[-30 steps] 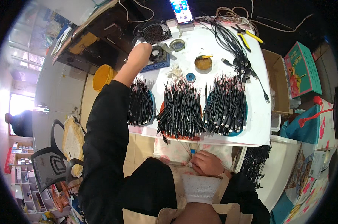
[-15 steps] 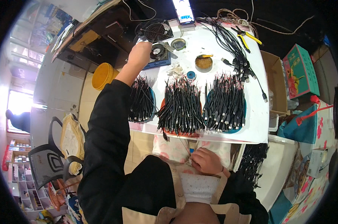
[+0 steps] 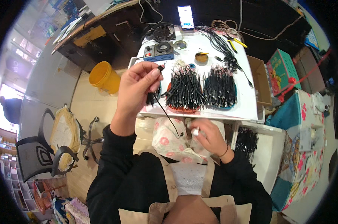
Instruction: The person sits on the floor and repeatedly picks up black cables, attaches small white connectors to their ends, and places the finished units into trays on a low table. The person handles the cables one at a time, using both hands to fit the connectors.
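A single cable (image 3: 167, 115) is in hand, with the bulk of the stock lying in bunches on the table (image 3: 247, 106). The left hand (image 3: 139, 84), raised before the table's near edge, pinches the cable near its upper end between thumb and forefinger, the other fingers curled; the cable's length hangs over the lap. The right hand (image 3: 209, 136), low over the lap, has its fingers bent about a small white piece (image 3: 195, 131), apparently gripped, though blur hides its kind.

Progress, as judged from the layout: the middle bunch (image 3: 185, 87), on an orange tray (image 3: 182, 110), and the right bunch (image 3: 220, 87), on a blue tray (image 3: 225, 108), are full and neatly aligned, with reddish wire ends toward the rear. A left bunch (image 3: 152, 99) is mostly hidden behind the left hand. Longer cables (image 3: 221, 46) lie at the rear, and a white bin (image 3: 264, 149) beside the table holds more dark cables. Which groups are finished and which are waiting cannot be told. The held cable appears to be mid-handling, placed in no bunch; its upper end is too small to show whether anything is joined there. The pliers (image 3: 234, 42) lie unused at the rear.
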`<state>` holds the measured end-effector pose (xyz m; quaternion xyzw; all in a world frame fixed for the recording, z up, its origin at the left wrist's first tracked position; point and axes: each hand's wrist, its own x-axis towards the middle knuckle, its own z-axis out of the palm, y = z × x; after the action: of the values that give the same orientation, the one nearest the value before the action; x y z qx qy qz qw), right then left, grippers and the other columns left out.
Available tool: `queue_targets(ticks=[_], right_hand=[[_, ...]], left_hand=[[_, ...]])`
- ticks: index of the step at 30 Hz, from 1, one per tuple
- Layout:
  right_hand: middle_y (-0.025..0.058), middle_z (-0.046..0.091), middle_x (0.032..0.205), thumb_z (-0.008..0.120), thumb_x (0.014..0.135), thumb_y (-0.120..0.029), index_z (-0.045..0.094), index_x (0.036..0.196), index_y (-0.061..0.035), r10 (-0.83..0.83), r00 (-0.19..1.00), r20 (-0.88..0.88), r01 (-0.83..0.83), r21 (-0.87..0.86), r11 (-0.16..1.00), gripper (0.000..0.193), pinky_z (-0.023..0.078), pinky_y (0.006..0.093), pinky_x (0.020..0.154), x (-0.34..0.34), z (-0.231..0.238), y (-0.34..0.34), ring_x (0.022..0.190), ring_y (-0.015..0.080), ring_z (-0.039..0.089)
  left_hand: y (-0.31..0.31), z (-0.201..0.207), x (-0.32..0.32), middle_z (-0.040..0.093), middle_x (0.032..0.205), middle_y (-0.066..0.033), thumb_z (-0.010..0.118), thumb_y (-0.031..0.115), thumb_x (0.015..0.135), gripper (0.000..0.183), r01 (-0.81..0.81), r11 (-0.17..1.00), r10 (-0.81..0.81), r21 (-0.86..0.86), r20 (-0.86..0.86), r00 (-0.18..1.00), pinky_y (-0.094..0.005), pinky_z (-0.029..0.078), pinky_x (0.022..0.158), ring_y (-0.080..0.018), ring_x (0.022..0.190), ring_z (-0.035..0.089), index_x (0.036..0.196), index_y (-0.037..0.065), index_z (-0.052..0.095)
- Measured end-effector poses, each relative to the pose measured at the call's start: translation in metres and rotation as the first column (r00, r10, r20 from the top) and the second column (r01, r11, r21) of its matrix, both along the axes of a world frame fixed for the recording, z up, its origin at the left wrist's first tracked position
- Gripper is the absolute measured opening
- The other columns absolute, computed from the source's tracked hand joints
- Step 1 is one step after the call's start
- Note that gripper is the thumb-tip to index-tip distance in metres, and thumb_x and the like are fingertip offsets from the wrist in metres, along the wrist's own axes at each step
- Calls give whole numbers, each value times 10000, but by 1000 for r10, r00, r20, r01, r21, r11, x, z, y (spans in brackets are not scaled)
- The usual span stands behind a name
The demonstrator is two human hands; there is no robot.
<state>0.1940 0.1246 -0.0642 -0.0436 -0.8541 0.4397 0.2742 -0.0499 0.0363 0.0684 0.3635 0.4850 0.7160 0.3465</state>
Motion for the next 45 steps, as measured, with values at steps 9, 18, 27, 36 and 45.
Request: queue_targets(ticks=[9, 18, 27, 36, 45], right_hand=[[251, 570, 1110, 504, 965, -274, 343, 1346, 68, 152, 979, 138, -105, -300, 948, 536, 446, 403, 899, 22, 55, -50, 1056, 362, 576], [47, 533, 780, 413, 1023, -218, 457, 1100, -22, -719, 685, -121, 633, -390, 669, 215, 382, 231, 597, 250, 91, -37, 684, 103, 485], [150, 556, 647, 475, 973, -224, 440, 927, 21, -718, 353, 600, 888, 26, 459, 252, 447, 419, 574, 306, -83, 15, 604, 302, 586], [292, 644, 894, 585, 895, -247, 549, 992, 85, -681, 92, 727, 714, 428, 554, 347, 494, 523, 754, 260, -215, 47, 853, 455, 620], [188, 614, 703, 573, 880, -175, 595, 802, 16, -243, 607, 756, 355, 15, 935, 207, 471, 442, 596, 126, -13, 46, 689, 365, 622]], left_hand=[[-17, -20, 124, 611, 873, -101, 566, 87, 957, 125, 300, 933, -355, 201, 369, 859, -249, 450, 619, -119, 642, 505, 1049, 3, 568], [-19, -39, 127, 611, 1134, -127, 551, 47, 931, 336, 353, 936, -351, 5, 108, 930, -258, 502, 838, -179, 1008, 619, 1253, -26, 488], [-31, -104, 109, 669, 954, -58, 578, 46, 907, 193, 304, 907, -282, -293, 116, 952, -224, 454, 708, -93, 809, 592, 1094, 8, 604], [-48, -115, 52, 657, 892, -36, 576, 17, 902, 121, -118, 909, -49, -400, -382, 923, -225, 455, 684, -71, 769, 563, 1005, -10, 635], [-32, -87, -54, 613, 770, -126, 652, 34, 811, 72, -647, 762, 335, 29, -873, 355, -342, 460, 626, -254, 676, 577, 879, 10, 640]])
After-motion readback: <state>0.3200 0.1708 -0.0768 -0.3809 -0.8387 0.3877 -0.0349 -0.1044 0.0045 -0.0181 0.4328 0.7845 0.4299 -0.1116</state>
